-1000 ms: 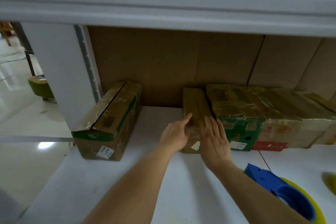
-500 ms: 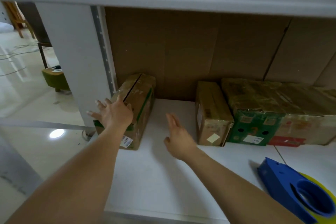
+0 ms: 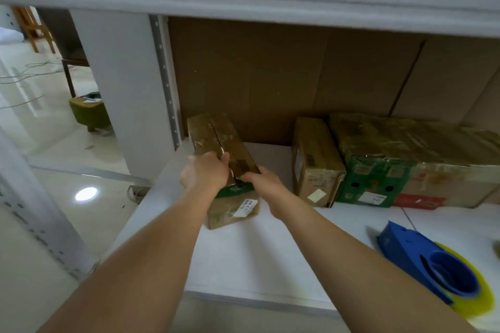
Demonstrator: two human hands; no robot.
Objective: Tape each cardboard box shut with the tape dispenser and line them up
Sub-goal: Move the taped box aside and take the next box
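A long brown cardboard box with a green band and a white label on its near end (image 3: 226,167) lies on the white shelf surface (image 3: 251,257), its near end swung toward five o'clock and its far end toward eleven o'clock, close to the grey perforated upright (image 3: 165,81) at the shelf's left edge. A slit runs along the middle of its top between the two flaps. The left hand (image 3: 205,174) grips the near part of the box from its nine o'clock side, fingers curled over the top edge and thumb up by the slit. The right hand (image 3: 261,184) holds the same box from its three o'clock side, fingers wrapped onto the top near the seam.

At three o'clock from this box, apart from it, a narrow brown cardboard box with a pale square sticker (image 3: 315,162) stands against the brown cardboard back wall (image 3: 270,76). Touching that one on its three o'clock side is a tape-wrapped box with a green front and white label (image 3: 370,170), and beyond it a tape-wrapped box with a red strip along its base (image 3: 446,167); these three sit in a row.

At five o'clock on the shelf surface, well apart from both hands, lies the blue plastic tape dispenser with a yellowish roll of tape (image 3: 433,265), untouched

At nine o'clock, past the shelf, a green stool (image 3: 88,112) stands on the glossy pale floor (image 3: 54,170)
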